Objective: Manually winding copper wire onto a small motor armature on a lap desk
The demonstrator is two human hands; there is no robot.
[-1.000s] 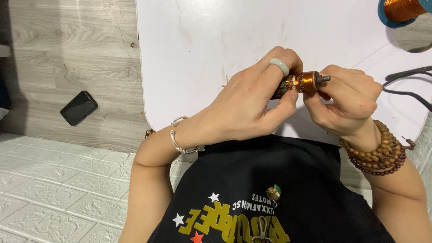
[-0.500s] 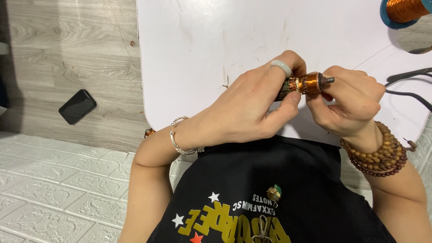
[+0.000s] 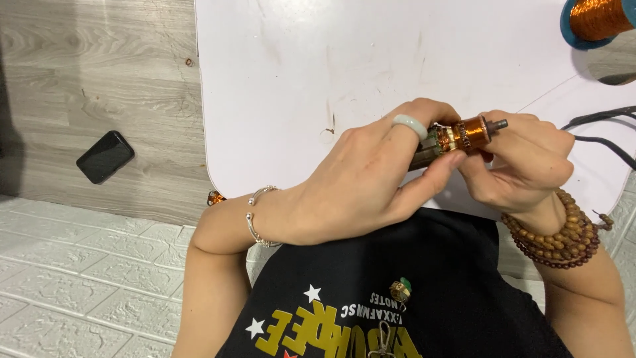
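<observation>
— What's closest to the camera?

— A black shirt (image 3: 424,292) with yellow lettering and white stars, and a small gold and green charm (image 3: 399,289) lying on it. Just above that come the two forearms: a silver bangle (image 3: 255,215) on the left wrist, a stack of brown wooden beads (image 3: 556,235) on the right.

— And the hands?

— Both are curled around one thing. The left hand (image 3: 361,182), wearing a pale ring (image 3: 411,126), is closed on the darker end of a small motor rotor (image 3: 457,137) wound with copper wire, thumb pressed underneath it. The right hand (image 3: 523,162) is pinched shut around the other end, where a short metal shaft sticks out past the fingers.

— Where is the rotor, exactly?

— Held between the hands just above the near edge of the white tabletop (image 3: 298,73), lying roughly level, tilted slightly up to the right.

— Anything further off?

— Black cables (image 3: 599,129) on the tabletop at right, a spool of copper wire (image 3: 596,18) with a blue flange in the far right corner, and a black phone (image 3: 105,156) on the wooden floor to the left.
</observation>
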